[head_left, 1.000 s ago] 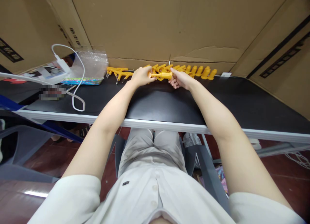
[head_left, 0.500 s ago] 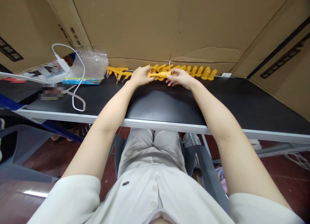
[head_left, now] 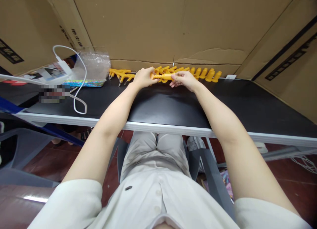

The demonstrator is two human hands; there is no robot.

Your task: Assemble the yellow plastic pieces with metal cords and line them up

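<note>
Where cardboard wall [head_left: 153,27] crowds table's [head_left: 173,105] far edge — left hand [head_left: 145,78], right hand [head_left: 183,80], grips pinching yellow plastic piece [head_left: 163,77]; near tabletop bare.

1. The worktop [head_left: 223,103] is bare in front and to the right.
2. A cardboard wall [head_left: 153,27] blocks the back.
3. A white cable [head_left: 79,103] and a plastic bag [head_left: 92,65] crowd the left.

No legible text anywhere
</note>
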